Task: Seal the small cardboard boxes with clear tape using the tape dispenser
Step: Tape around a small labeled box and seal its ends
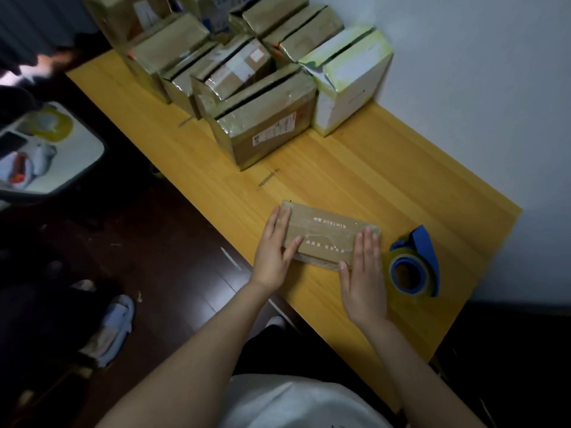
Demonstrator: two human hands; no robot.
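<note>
Brown cardboard: 1 small flat box (pixel 327 225) lies on the yellow wood bench (pixel 386 180), toward its near end and close to its left edge. The printed top faces up. A strip of clear tape (pixel 324 239) runs lengthwise along that top.

Left grip (pixel 273 248): bare hand, fingers straight and slightly spread. It is pressed flat over the box's left end, with the thumb lying on the top face.

Right grip (pixel 363 273): bare hand, fingers straight and close together. It lies flat on the box's right end, thumb at the near edge. I see neither grip pinching anything.

Blue tape dispenser (pixel 415 264), loaded with a clear roll, sits on the bench just beside the right grip, to the right of the box. It is apart from the box and near the wall-side edge.

At the far end of the bench, brown cartons (pixel 262 118) are packed tight against each other. Several show a dark gap between their top flaps. I can't count them through the blur. 1 white carton (pixel 349 78) stands at the cluster's right, by the wall. The nearest brown carton carries a label on its side.
</note>
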